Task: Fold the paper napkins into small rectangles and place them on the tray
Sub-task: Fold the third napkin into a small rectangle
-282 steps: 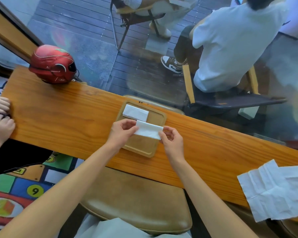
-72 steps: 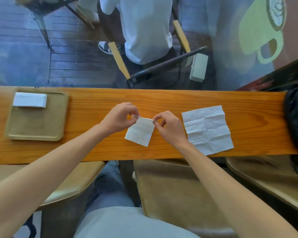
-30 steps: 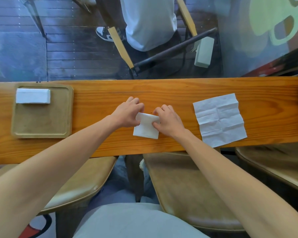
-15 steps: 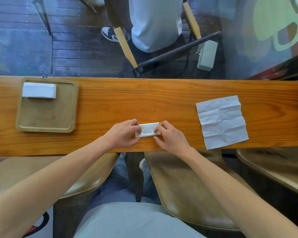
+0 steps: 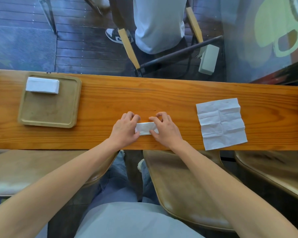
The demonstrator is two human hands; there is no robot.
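Napkin (image 5: 146, 128), light and floppy, pinched flat at both ends by hands, left (image 5: 125, 130) and right (image 5: 165, 129); lift by those ends, tray (image 5: 77, 100) well left.

Setting: a café, window-counter seating. Evidence: long narrow varnished orange-brown wooden counter (image 5: 179, 97) set directly against a glass pane. At 1 o'clock, a pale green coffee-cup decal (image 5: 275, 30) on the glass. At 12 o'clock, beyond the pane, dark slatted wooden decking (image 5: 86, 48) with a seated person in a white top (image 5: 158, 23) on a wood-and-metal chair (image 5: 129, 48). At 5 o'clock, tan cushioned stools (image 5: 182, 189) tucked under the counter. At 10 o'clock, square tan wooden serving tray (image 5: 48, 115) holding a folded white paper napkin (image 5: 42, 85).
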